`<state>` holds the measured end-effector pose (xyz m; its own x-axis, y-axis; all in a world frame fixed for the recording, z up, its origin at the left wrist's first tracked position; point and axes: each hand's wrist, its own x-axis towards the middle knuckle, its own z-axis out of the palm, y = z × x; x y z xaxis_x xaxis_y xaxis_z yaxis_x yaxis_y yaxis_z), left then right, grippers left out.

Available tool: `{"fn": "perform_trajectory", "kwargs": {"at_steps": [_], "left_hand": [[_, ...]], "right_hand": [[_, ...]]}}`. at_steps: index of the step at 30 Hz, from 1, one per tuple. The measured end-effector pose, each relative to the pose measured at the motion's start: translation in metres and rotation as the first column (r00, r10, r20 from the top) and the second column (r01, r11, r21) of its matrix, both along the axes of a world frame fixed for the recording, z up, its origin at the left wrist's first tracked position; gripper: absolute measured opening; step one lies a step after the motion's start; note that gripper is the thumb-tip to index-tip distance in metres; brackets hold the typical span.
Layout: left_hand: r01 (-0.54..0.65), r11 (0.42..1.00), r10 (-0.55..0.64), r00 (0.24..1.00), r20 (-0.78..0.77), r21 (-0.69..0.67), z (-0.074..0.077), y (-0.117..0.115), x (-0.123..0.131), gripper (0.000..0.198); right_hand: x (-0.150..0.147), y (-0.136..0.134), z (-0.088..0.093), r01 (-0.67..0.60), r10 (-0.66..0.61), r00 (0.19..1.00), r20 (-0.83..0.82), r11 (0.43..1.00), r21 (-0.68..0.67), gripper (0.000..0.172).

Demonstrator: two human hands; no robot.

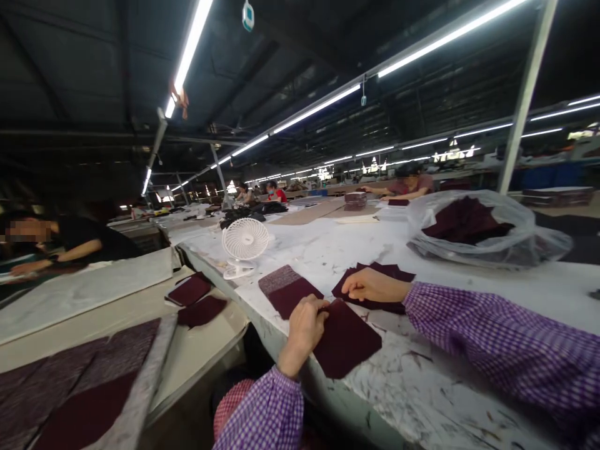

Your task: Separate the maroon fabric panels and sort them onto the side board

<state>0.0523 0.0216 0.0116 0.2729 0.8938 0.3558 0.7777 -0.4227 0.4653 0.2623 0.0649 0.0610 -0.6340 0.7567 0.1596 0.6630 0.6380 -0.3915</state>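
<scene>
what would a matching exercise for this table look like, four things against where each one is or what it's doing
1 left hand
2 right hand
3 white fan
4 plastic bag

a lies at the right, dark cloth inside
b rests on the stack of maroon pieces
c stands by the table's left edge
d pinches the single maroon piece

Pairs: 1-d, 2-b, 3-c, 4-a

A dark maroon fabric piece (347,340) lies flat and skewed at lower centre of the frame. A small fanned pile of like pieces (396,274) lies just above it.
</scene>
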Motion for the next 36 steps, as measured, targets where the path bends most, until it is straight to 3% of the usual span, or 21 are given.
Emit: {"fn": "perform_trajectory", "kwargs": {"at_steps": [8,17,24,30,33,36], "left_hand": [[0.008,1.0,-0.007,1.0,-0.029,0.025,0.0,-0.001,0.001,0.026],[0.004,0.999,-0.002,0.998,-0.056,0.034,-0.001,-0.001,0.0,0.027],[0.05,0.996,-0.04,0.991,-0.13,0.075,0.0,-0.003,0.0,0.033],[0.092,0.993,-0.077,0.979,-0.187,0.075,0.001,-0.005,-0.001,0.04],[0.087,0.994,-0.07,0.975,-0.213,0.071,0.002,-0.006,-0.001,0.039],[0.077,0.994,-0.058,0.972,-0.226,0.075,0.002,-0.008,0.001,0.039]], "right_hand": [[-0.005,0.008,-0.011,-0.166,0.152,0.983,0.102,0.974,0.152,0.025],[-0.008,0.01,-0.019,-0.189,0.142,0.973,0.181,0.943,0.273,0.012],[-0.012,0.001,-0.027,-0.312,0.057,0.885,0.462,0.809,0.498,0.02],[-0.004,-0.004,-0.034,-0.4,0.049,0.838,0.543,0.733,0.55,0.018],[0.003,-0.006,-0.031,-0.384,0.04,0.839,0.542,0.749,0.539,0.023],[0.002,-0.01,-0.025,-0.281,0.029,0.898,0.439,0.806,0.521,0.028]]}}
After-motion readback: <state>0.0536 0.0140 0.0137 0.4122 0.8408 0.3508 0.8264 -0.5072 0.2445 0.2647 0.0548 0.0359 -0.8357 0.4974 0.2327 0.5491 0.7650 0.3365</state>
